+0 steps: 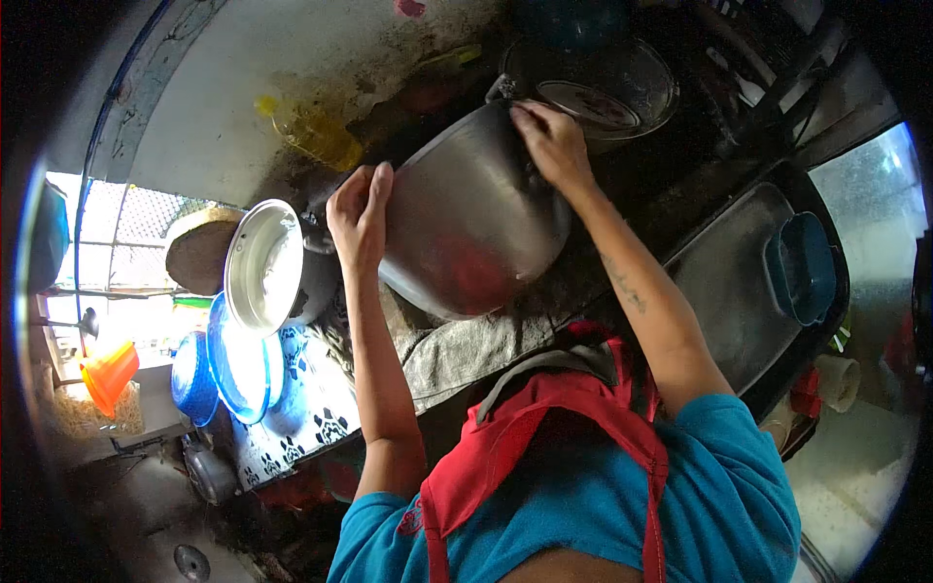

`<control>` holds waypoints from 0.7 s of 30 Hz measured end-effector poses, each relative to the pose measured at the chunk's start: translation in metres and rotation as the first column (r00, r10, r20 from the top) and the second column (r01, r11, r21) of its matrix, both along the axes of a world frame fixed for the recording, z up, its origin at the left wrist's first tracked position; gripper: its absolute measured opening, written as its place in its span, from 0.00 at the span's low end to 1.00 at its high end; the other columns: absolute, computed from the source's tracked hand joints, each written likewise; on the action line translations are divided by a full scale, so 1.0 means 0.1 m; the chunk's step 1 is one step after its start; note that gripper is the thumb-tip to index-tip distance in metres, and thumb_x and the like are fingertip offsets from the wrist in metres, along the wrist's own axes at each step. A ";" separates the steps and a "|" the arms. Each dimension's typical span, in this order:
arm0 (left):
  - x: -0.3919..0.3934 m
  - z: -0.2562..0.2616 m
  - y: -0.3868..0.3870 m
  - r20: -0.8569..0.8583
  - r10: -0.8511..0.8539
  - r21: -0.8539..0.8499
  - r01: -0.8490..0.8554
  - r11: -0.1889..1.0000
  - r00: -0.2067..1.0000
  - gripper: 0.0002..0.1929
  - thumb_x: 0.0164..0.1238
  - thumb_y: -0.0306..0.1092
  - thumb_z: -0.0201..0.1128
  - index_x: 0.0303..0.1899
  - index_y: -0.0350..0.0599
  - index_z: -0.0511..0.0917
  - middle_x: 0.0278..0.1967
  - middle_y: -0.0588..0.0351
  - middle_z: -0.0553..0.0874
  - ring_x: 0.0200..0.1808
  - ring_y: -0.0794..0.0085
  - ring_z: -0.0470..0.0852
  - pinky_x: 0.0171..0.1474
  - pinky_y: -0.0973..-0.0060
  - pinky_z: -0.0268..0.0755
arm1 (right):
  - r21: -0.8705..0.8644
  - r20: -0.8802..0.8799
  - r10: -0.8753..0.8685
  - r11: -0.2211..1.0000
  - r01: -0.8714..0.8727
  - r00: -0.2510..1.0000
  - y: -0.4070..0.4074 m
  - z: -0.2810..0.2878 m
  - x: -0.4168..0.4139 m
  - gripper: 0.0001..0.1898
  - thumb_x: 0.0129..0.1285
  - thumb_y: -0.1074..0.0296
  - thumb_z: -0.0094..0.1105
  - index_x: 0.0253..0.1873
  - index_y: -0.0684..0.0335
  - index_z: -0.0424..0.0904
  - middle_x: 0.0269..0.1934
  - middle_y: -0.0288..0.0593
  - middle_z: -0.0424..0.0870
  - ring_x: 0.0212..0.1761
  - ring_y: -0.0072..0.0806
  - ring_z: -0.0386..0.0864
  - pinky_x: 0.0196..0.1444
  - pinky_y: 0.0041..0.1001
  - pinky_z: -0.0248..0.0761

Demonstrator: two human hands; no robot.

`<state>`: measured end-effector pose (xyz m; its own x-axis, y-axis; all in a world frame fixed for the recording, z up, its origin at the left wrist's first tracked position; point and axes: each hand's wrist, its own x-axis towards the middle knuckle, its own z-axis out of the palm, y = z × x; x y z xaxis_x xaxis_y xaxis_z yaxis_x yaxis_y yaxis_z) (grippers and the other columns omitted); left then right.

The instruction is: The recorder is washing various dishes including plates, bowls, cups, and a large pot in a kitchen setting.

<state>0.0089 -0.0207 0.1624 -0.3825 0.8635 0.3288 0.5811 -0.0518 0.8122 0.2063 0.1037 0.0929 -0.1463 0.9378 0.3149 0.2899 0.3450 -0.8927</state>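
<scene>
A large grey metal pot [466, 218] is tilted in front of me, its smooth outer side towards my body. My left hand [358, 215] grips its left edge, thumb up. At the upper right, my right hand [552, 142] holds the pot's other edge near a dark handle. The pot's inside is hidden. A grey cloth [474, 350] lies on the counter below the pot. Just left of my left hand is a shallow light metal pan [264, 267], seen partly from inside.
Blue plastic basins [237, 364] stand left on a patterned surface. A yellow bottle [324, 138] lies beyond my left hand. Behind the pot is a round clear container [652, 87]. A blue-green tub [804, 268] rests in a dark tray [736, 270] at right.
</scene>
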 end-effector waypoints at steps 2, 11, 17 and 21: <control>0.02 0.03 0.09 -0.397 0.133 0.032 -0.131 0.991 0.908 0.19 0.66 0.48 0.54 0.27 0.41 0.77 0.20 0.51 0.77 0.22 0.68 0.75 0.28 0.72 0.64 | 0.234 0.026 -0.054 0.971 0.047 0.998 -0.34 0.16 -0.22 0.17 0.58 0.59 0.55 0.45 0.65 0.79 0.48 0.53 0.78 0.50 0.45 0.76 0.55 0.34 0.66; -0.12 0.10 0.38 -0.553 0.208 -0.062 -0.289 0.955 0.807 0.29 0.61 0.64 0.49 0.28 0.43 0.81 0.23 0.45 0.80 0.29 0.52 0.80 0.35 0.63 0.70 | 0.287 -0.044 -0.118 0.950 0.126 0.992 -0.71 0.05 -0.38 0.13 0.58 0.62 0.55 0.41 0.65 0.80 0.42 0.51 0.79 0.45 0.46 0.77 0.49 0.36 0.70; -0.27 0.05 0.43 -0.460 0.132 -0.135 -0.215 0.967 0.878 0.27 0.59 0.63 0.53 0.30 0.44 0.82 0.24 0.47 0.81 0.29 0.55 0.81 0.36 0.66 0.71 | -0.212 -0.120 -0.156 0.969 0.128 0.980 -0.30 -0.53 -0.10 0.10 0.57 0.62 0.58 0.37 0.63 0.82 0.40 0.50 0.79 0.42 0.44 0.77 0.45 0.36 0.69; -0.28 0.06 0.45 -0.582 0.166 -0.072 -0.253 0.965 0.796 0.27 0.58 0.62 0.54 0.26 0.43 0.81 0.20 0.47 0.80 0.26 0.57 0.81 0.33 0.65 0.71 | 0.435 -0.041 -0.055 0.898 0.068 0.998 -0.44 -0.05 -0.45 0.10 0.56 0.62 0.61 0.36 0.62 0.82 0.40 0.47 0.78 0.45 0.43 0.73 0.50 0.36 0.66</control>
